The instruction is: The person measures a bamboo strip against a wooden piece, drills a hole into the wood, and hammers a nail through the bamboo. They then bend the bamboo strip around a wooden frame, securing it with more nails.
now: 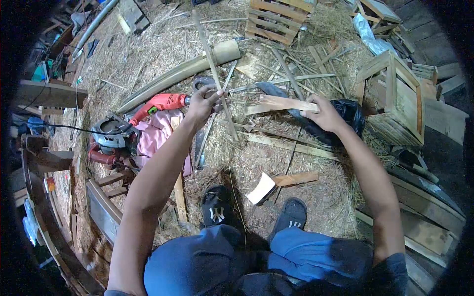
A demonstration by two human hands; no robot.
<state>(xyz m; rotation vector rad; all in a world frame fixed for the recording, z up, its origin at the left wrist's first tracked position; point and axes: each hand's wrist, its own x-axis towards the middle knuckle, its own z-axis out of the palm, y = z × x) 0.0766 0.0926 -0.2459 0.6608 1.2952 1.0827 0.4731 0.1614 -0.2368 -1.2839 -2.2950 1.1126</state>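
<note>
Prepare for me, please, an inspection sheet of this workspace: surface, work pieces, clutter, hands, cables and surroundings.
Surface: ground strewn with shavings and straw-like bits.
Work pieces: one thin wooden strip and one short wooden piece, both held above the ground.
Clutter: red drill by a pink cloth; long pale log; black bag; many loose wood scraps.
Hands: left hand holds the strip, right hand grips the short piece; gloves: nothing seen.
Cables: black cable at left reaches the grey power tool; its far end is unclear.
Surroundings: slatted wooden crate ahead, wooden frame at right.
</note>
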